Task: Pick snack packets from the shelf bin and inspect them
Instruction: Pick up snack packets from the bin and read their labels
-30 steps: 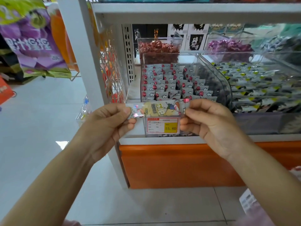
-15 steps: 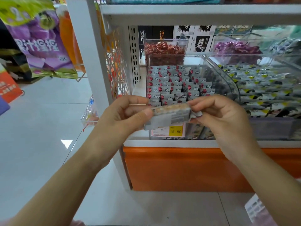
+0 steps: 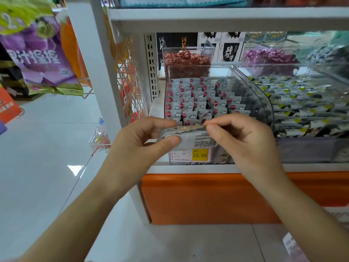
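Both hands are up in front of the shelf, with one small silver-grey foil snack packet [image 3: 196, 138] held between them. It sits in the air just on the near side of the clear plastic shelf bin [image 3: 262, 103] at the left end of the row.

The left hand [image 3: 143, 140] has its grip pinching the packet's left end, thumb on the near face and fingers curled round behind. The right hand [image 3: 243, 140] pinches the top right edge between thumb and forefinger, with the other fingers loosely curled.

The side facing the camera looks like the plain back with tiny print, too blurry to read tbh. The packet covers the top of the white-and-yellow price tag [image 3: 199, 155] on the bin's front, which reads 15.80.

Inside the bin, grey packets with red dots [image 3: 200, 99] stand in tidy rows. Right next to it is another clear bin of black-and-yellow packets [image 3: 309, 103]. Farther back there's a tub of red wrapped sweets [image 3: 187, 57] and a heap of purple ones [image 3: 270, 57].

An orange base panel [image 3: 207, 195] runs below the shelf, and a purple snack bag [image 3: 37, 59] hangs at the far left.
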